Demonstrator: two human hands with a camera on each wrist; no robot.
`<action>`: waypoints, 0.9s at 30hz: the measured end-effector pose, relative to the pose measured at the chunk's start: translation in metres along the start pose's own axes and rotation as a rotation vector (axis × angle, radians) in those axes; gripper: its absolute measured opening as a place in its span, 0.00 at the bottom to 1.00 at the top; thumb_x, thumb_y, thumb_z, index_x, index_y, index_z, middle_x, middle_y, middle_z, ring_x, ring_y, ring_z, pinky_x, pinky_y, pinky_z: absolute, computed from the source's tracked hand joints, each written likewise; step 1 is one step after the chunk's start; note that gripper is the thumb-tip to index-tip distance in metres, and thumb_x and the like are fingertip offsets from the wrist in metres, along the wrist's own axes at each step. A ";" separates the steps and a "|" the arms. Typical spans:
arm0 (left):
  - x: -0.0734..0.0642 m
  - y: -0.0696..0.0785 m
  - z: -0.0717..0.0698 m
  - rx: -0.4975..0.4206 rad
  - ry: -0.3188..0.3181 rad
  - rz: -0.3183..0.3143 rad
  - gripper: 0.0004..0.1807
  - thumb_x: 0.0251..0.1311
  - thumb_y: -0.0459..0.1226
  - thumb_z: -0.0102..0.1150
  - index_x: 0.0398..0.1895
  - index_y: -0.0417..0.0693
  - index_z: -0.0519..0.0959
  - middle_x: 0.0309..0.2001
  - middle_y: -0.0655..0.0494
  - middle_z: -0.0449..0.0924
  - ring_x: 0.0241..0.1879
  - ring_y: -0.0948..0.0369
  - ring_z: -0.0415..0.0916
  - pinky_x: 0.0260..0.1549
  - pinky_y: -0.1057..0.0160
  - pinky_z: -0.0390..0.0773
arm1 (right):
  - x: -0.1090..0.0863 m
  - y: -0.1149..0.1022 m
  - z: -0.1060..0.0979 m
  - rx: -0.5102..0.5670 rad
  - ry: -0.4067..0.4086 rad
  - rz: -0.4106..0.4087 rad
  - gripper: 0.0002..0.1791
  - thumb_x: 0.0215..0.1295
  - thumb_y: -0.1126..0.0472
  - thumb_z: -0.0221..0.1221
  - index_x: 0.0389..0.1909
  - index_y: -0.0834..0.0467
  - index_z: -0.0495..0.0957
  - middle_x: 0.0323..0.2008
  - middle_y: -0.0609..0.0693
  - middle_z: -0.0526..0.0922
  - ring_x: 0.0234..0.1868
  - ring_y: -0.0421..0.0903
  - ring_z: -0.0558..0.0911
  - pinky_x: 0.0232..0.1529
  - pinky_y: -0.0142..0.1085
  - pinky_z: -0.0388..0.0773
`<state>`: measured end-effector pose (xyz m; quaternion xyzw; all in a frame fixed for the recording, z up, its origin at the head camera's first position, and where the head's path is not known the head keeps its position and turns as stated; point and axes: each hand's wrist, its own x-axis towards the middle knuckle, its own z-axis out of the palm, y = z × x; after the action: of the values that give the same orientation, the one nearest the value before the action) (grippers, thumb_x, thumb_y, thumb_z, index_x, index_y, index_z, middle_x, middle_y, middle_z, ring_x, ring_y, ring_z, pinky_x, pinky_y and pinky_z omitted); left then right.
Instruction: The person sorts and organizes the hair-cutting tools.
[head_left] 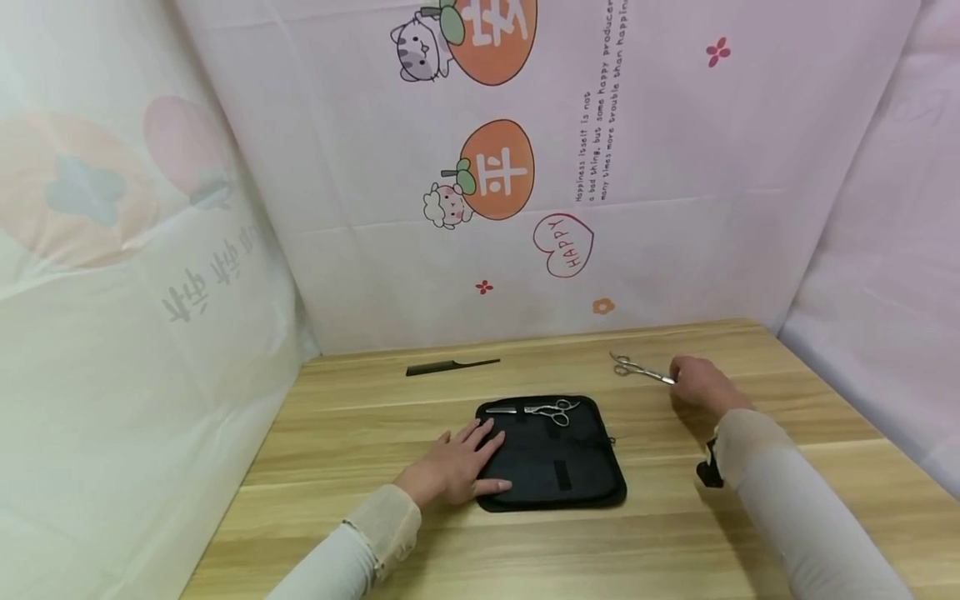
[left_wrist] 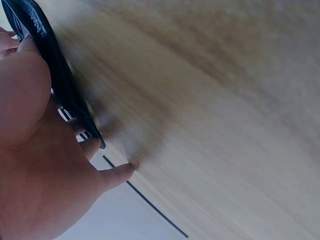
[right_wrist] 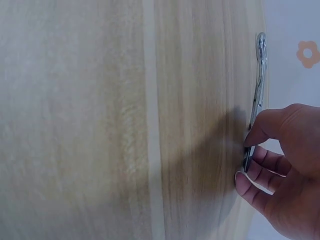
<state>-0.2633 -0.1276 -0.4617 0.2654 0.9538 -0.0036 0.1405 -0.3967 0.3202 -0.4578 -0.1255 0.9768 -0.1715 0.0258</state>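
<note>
A black zip case (head_left: 536,475) lies spread flat on the table. My left hand (head_left: 459,468) rests on its left edge, fingers spread over the lining and thumb near the front. Silver scissors (head_left: 557,410) lie along the case's back edge, part of them under a black loop. Further right, my right hand (head_left: 703,385) pinches a second pair of silver scissors (head_left: 647,372) by the blade end. Their finger rings point left, toward the back wall. In the right wrist view, thumb and fingers (right_wrist: 265,125) close around the blades (right_wrist: 248,157), close over the tabletop.
A black tail comb (head_left: 438,367) lies behind the case at the table's back left. White printed cloth (head_left: 360,275) hangs behind the wooden table (head_left: 337,450) and along both its sides.
</note>
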 end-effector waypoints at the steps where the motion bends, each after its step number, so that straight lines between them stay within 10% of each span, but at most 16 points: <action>1: 0.000 0.000 0.000 0.000 -0.004 0.000 0.46 0.70 0.71 0.37 0.84 0.60 0.49 0.83 0.53 0.41 0.82 0.51 0.40 0.72 0.37 0.54 | 0.000 0.000 0.001 -0.004 0.003 -0.004 0.07 0.57 0.69 0.59 0.36 0.68 0.76 0.31 0.60 0.80 0.34 0.57 0.78 0.39 0.55 0.77; 27: -0.002 0.002 -0.004 0.020 0.009 0.003 0.46 0.69 0.71 0.37 0.84 0.60 0.50 0.83 0.53 0.42 0.81 0.51 0.42 0.71 0.37 0.56 | 0.003 -0.013 0.003 -0.009 -0.025 -0.022 0.04 0.50 0.74 0.61 0.28 0.66 0.78 0.28 0.58 0.79 0.33 0.56 0.77 0.39 0.52 0.77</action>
<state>-0.2611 -0.1265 -0.4574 0.2683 0.9539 -0.0117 0.1338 -0.3963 0.3068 -0.4564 -0.1384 0.9757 -0.1659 0.0358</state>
